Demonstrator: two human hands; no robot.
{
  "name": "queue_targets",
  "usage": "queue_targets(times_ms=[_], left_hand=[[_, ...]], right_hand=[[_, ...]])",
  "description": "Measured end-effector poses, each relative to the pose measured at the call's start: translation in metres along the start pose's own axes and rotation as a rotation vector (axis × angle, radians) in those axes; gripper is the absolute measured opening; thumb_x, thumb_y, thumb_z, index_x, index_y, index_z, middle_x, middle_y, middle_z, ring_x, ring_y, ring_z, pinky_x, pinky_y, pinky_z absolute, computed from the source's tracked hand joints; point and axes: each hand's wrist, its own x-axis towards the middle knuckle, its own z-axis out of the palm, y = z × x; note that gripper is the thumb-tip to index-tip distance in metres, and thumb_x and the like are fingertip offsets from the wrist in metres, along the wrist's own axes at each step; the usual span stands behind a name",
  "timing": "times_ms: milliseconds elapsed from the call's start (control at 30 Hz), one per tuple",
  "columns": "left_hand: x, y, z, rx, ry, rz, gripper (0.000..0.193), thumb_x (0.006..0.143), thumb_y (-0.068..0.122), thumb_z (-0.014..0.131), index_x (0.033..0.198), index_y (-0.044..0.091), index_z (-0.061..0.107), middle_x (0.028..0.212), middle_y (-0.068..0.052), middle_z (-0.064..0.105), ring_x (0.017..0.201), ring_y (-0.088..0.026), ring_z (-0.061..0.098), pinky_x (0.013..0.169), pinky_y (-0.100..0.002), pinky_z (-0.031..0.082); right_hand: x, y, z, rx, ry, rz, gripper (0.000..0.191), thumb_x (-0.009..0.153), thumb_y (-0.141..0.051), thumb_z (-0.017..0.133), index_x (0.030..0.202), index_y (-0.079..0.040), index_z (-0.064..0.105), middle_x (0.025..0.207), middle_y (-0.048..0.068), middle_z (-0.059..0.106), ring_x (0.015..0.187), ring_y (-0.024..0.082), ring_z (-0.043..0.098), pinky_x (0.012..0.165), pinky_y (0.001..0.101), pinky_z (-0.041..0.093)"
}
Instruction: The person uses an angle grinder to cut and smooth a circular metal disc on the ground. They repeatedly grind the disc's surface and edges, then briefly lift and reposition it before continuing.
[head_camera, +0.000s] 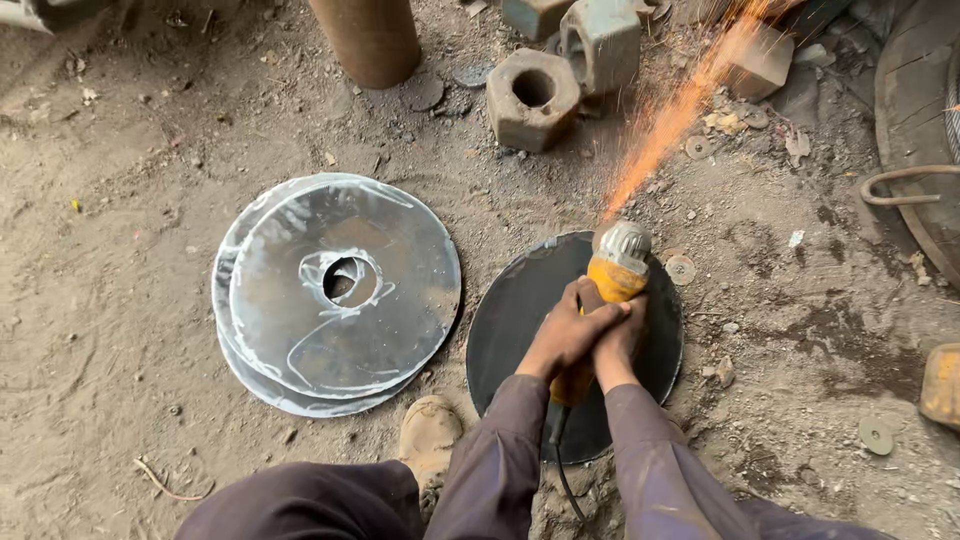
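Note:
Both my hands grip a yellow angle grinder (612, 272) over a dark round steel disc (510, 320) lying on the dirt floor. My left hand (566, 335) wraps the body from the left. My right hand (620, 340) clasps it from the right, fingers overlapping the left. The grinder's grey head touches the disc's far edge, and a stream of orange sparks (665, 125) shoots up and to the right. The grinder's black cord (560, 470) hangs between my forearms.
Two stacked shiny discs (400, 300) with a centre hole lie to the left. Big rusty hex nuts (532, 97) and a rusty pipe (368, 40) stand at the top. My boot (428, 435) sits by the dark disc. A tyre (915, 130) lies at right.

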Motion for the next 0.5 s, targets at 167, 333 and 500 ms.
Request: queue_targets(times_ms=[167, 333, 500], left_hand=[[-0.011, -0.001, 0.011, -0.141, 0.021, -0.008, 0.100, 0.075, 0.058, 0.073, 0.153, 0.009, 0.038, 0.137, -0.023, 0.063, 0.126, -0.032, 0.063, 0.104, -0.038, 0.047], [-0.012, 0.002, 0.011, -0.193, 0.050, 0.014, 0.098, 0.074, 0.057, 0.074, 0.152, 0.007, 0.041, 0.138, -0.021, 0.064, 0.126, -0.029, 0.063, 0.105, -0.037, 0.047], [-0.007, 0.008, -0.002, -0.121, 0.057, 0.021, 0.101, 0.074, 0.058, 0.075, 0.154, 0.006, 0.040, 0.142, -0.019, 0.061, 0.129, -0.027, 0.060, 0.107, -0.036, 0.044]], right_hand=[[0.003, 0.005, -0.015, -0.062, -0.072, -0.121, 0.073, 0.074, -0.050, 0.082, 0.126, -0.005, 0.059, 0.116, 0.019, 0.073, 0.107, 0.031, 0.071, 0.095, 0.0425, 0.053], [0.006, -0.006, -0.016, -0.056, -0.102, -0.118, 0.073, 0.071, -0.047, 0.084, 0.126, -0.007, 0.058, 0.118, 0.017, 0.073, 0.108, 0.030, 0.070, 0.095, 0.0418, 0.053], [0.001, -0.022, -0.004, 0.037, -0.067, -0.085, 0.075, 0.071, -0.047, 0.083, 0.125, -0.004, 0.056, 0.117, 0.015, 0.071, 0.105, 0.027, 0.069, 0.094, 0.0404, 0.053]])
